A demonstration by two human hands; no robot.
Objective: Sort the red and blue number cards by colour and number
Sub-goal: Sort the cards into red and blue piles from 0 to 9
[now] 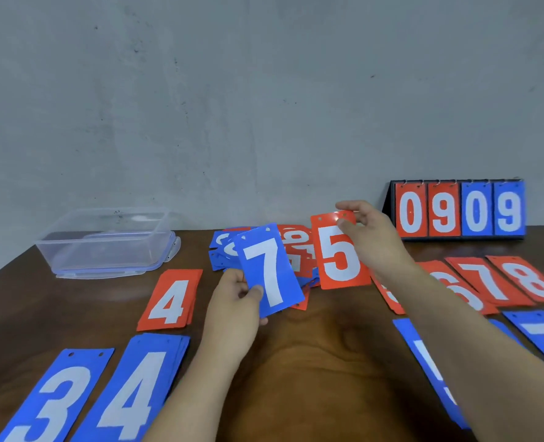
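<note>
We look down at a dark wooden table (312, 362) set against a grey wall. Our left hand (235, 301) pinches the lower left edge of a blue 7 card (269, 269) between thumb and fingers, holding it up above the table. Our right hand (369, 231) pinches the top corner of a red 5 card (339, 253), also lifted. Behind both cards lies a mixed pile (296, 247) of red and blue cards, unsorted.

Sorted cards lie flat on either side. To the left are a red 4 stack (170, 299), a blue 3 (53, 397) and a blue 4 stack (133, 390). To the right are a red 6 (455, 288), red 7 (487, 282) and red 8 (532, 280), with a blue 5 (430, 362) and another blue 7 (541, 336) nearer us, both partly hidden by the right forearm.

At the back stand a flip scoreboard (460, 212) reading 0909, two red digits then two blue, and a clear plastic container (108, 240).
</note>
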